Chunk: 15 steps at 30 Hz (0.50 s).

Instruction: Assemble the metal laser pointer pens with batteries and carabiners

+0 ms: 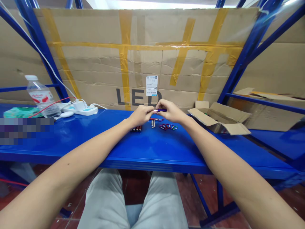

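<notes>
Seemingly partway through, the left hand [143, 114] and right hand [171, 111] pinch a purple tube [162, 110] near the back edge of the blue desk [152, 148] — one red piece [155, 119] looks assembled, while metal bits [153, 123], coloured clips [168, 127] and red tubes [136, 129] lie loose.

Blue tabletop [152, 149], plastic bottle [41, 95], power strip [86, 110], silver pieces [152, 124], coloured carabiners [169, 127], open carton [227, 112]

Front: passage over the table [156, 149] between left forearm [91, 156] and right forearm [218, 160], limited by the clips [168, 127] beyond. Rear: blocked by the cardboard panel [95, 70]. Left rear: obstructed by the bottle [43, 97] and power strip [87, 110]. Right: obstructed by the open box [235, 129].
</notes>
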Tool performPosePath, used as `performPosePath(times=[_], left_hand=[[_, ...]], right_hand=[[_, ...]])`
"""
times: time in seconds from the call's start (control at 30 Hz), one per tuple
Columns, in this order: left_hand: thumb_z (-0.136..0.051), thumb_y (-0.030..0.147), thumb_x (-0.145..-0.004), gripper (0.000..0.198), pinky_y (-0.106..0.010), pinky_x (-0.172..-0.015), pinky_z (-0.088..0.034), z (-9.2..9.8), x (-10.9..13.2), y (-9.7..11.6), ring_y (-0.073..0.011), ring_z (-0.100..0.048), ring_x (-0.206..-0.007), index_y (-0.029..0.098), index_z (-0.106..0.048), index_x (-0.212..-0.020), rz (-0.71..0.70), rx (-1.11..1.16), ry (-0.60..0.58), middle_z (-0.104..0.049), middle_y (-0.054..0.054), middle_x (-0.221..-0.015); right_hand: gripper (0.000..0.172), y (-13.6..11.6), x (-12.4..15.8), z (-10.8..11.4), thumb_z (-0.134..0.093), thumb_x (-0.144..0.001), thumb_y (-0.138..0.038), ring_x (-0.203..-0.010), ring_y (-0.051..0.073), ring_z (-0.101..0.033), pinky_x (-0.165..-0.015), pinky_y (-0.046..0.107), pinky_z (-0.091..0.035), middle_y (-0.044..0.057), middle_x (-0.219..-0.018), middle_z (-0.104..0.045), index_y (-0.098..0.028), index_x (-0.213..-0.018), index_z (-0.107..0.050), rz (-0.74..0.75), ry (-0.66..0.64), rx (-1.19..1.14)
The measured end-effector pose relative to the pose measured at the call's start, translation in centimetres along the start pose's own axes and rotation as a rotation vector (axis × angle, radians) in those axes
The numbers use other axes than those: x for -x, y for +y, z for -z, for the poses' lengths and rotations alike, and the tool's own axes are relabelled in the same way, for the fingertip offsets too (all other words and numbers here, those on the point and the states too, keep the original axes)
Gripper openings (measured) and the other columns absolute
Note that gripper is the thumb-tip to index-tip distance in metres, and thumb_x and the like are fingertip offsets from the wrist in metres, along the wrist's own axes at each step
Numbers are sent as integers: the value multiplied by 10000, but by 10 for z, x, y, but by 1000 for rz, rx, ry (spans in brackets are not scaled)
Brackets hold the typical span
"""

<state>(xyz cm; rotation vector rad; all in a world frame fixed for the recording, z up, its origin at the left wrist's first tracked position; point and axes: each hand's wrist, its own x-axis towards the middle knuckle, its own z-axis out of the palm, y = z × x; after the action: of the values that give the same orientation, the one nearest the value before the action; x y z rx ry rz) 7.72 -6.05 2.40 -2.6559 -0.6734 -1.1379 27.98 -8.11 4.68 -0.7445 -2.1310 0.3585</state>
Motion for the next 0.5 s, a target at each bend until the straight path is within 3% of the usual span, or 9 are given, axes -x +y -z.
performPosePath(times=[0.23, 0.5], left_hand=[[-501, 252, -971, 231, -233, -595, -401, -1, -1, -6, -134, -625, -631, 156, -634, -809, -63, -92, -14, -691, -46, -705], [-485, 223, -990, 227, -233, -623, -447, -5, -1, -7, -148, -663, -692, 144, -607, -815, -208, -248, -39, -705, -70, -749]], right_hand=[[77, 2, -1, 5, -673, -787, -231, -806, 194, -554, -752, 321, -422, 51, -843, -631, -187, -783, -610, 29, 14, 64], [137, 8, -2, 6, -631, -793, -276, -625, 129, -477, -610, 272, -376, 6, -658, -579, -146, -751, -639, -126, -91, -64]])
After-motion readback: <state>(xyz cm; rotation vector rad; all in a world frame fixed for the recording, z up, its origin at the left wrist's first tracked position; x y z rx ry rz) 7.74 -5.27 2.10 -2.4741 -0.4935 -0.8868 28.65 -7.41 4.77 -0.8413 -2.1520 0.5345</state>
